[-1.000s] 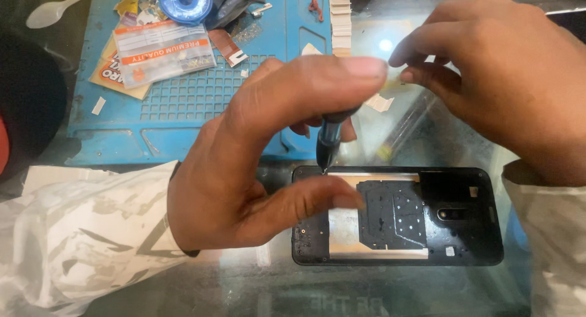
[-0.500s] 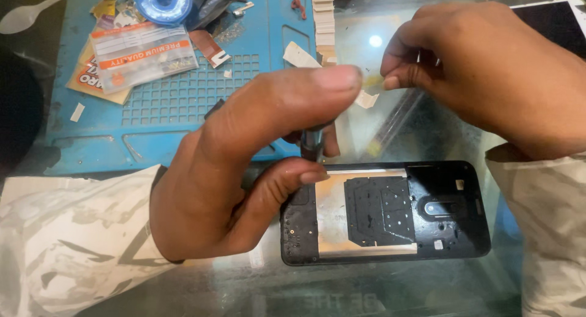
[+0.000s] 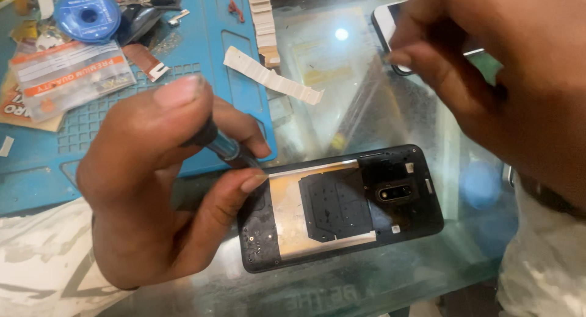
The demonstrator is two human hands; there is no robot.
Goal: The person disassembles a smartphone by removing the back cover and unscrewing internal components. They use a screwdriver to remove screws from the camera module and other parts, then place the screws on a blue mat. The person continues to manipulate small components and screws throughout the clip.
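left hand [image 3: 146, 189]: I see it curled around a dark screwdriver [image 3: 221, 147], index finger pressed on the top end, thumb and middle finger pinching the shaft; closed grip.
screwdriver: tilted, upper end under the index finger, tip pointing down toward the phone's left top corner; the tip itself is hidden behind the thumb, so I cannot tell if it touches.
phone frame [image 3: 342, 207]: black, back cover off, lying flat on the glass table [image 3: 378, 103], long side across my view, camera end to the right. Left end sits right under the left thumb; thumb tip rests on or just over its top edge.
inside phone: pale metal plate [image 3: 287, 213] with a black shield [image 3: 336, 204] over it, camera module [image 3: 397, 193] to the right.
right hand [image 3: 488, 79]: raised up and right, well apart from the phone frame; fingers drawn together, pinching something small, probably; too blurred to name.
second phone [image 3: 390, 24]: white-edged, on the glass behind the right hand, mostly hidden.
blue mat [image 3: 213, 66]: left of the glass, holds a clear parts bag [image 3: 73, 76], a blue spool [image 3: 88, 14], paper strips [image 3: 271, 76].
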